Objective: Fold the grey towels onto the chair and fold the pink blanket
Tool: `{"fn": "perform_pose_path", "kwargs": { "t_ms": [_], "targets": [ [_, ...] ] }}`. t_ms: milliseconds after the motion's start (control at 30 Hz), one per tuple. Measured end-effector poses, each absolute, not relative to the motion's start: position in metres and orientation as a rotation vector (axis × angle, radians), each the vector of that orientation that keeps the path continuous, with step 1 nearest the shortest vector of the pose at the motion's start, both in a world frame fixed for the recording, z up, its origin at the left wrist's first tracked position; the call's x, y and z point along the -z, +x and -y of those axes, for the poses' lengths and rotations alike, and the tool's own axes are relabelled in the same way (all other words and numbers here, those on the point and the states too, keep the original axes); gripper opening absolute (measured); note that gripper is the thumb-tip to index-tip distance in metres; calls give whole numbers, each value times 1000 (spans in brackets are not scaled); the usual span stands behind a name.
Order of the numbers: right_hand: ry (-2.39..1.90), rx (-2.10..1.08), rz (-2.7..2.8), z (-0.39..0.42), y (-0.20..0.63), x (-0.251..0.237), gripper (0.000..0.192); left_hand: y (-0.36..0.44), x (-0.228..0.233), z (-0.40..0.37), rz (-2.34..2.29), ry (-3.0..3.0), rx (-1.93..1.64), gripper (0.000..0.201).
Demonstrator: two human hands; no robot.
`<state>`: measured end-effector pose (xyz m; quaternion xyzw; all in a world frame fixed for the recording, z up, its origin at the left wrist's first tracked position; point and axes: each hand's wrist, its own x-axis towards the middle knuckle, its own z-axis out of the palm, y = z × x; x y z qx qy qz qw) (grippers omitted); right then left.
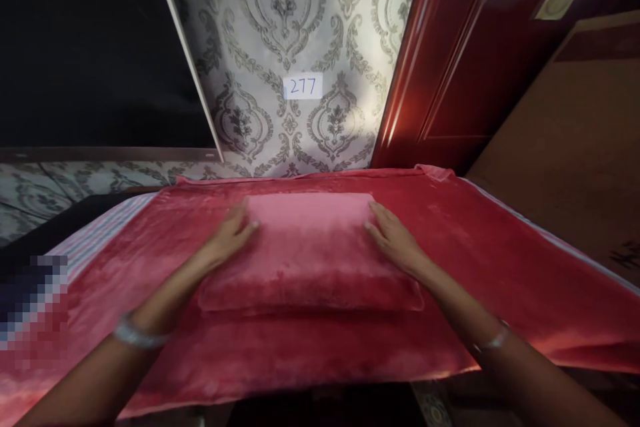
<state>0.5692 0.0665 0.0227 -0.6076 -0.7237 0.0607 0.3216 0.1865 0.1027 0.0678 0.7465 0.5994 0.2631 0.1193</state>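
A red plush pillow (307, 247) lies in the middle of a red velvet blanket (480, 247) spread over a bed. My left hand (227, 237) rests flat on the pillow's left side, fingers together and pointing toward the wall. My right hand (395, 237) lies flat on the pillow's right side in the same way. Neither hand grips anything. Each wrist wears a silver bangle.
A striped sheet (100, 233) shows under the blanket at the left. Patterned wallpaper with a paper label reading 277 (303, 87) is straight ahead. A dark screen (90, 47) hangs at the left, a red door (475, 47) and brown panel (565, 160) stand at the right.
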Motion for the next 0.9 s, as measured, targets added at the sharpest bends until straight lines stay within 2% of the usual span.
{"fn": "perform_pose_path", "kwargs": {
  "t_ms": [133,233,467,900],
  "targets": [
    [-1779,-89,2185,-114,502,-60,65,266,-84,-137,-1687,2491,-268,75],
    [-1876,-70,2258,-130,480,-57,61,289,-71,-150,-1828,2543,-110,74],
    [-1822,-50,2231,-138,491,-8,63,276,-16,-158,-1930,2587,-134,75],
    [-1807,-56,2239,-142,489,2,62,278,-9,-159,-1931,2575,-111,75]
  ]
}}
